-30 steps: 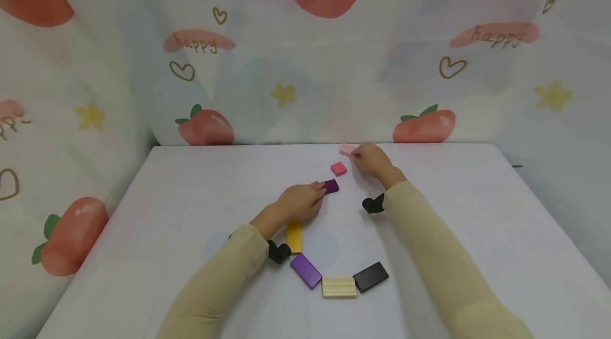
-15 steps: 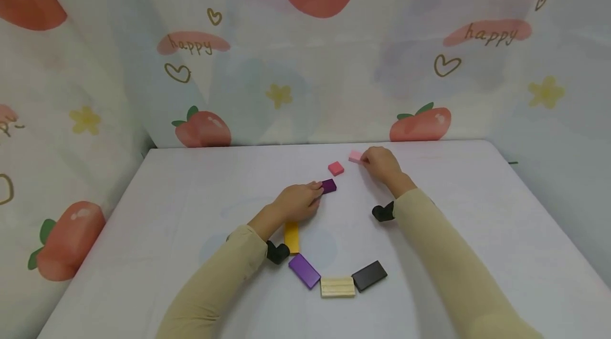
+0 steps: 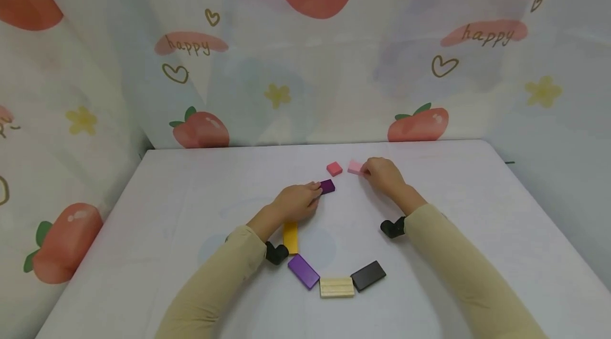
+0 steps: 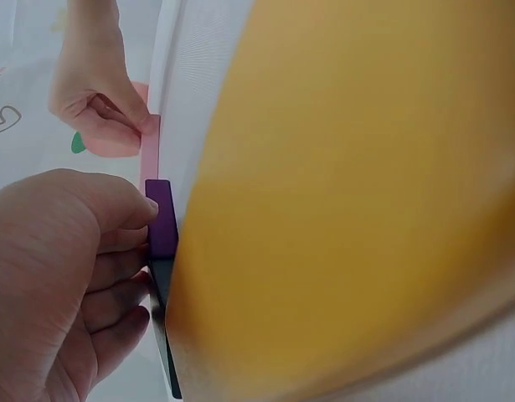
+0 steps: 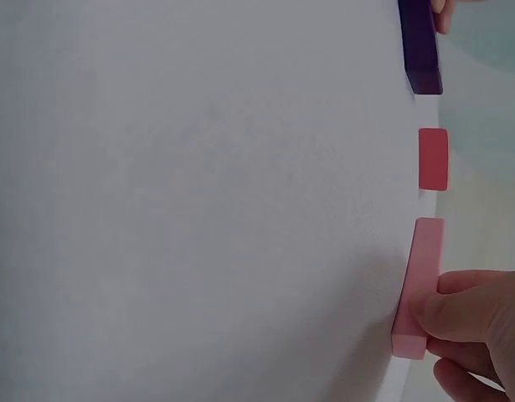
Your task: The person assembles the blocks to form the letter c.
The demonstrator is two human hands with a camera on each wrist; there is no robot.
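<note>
My right hand pinches a light pink block near the back of the table, thumb on its near face. Just left of it lies a small red block, with a gap between the two. Farther left and nearer, my left hand holds a dark purple block between thumb and fingers. A blackish block adjoins the purple one in the left wrist view; the hand covers it in the head view. A yellow block emerges from below my left hand and fills much of the left wrist view.
Nearer me, a violet block, a ridged cream block and a black block continue the curved row on the white table. A patterned cloth stands behind the table's back edge.
My right hand has drawn the pink block rightward and toward me, from behind the red block to its right side. My left hand stays on the dark purple block.
</note>
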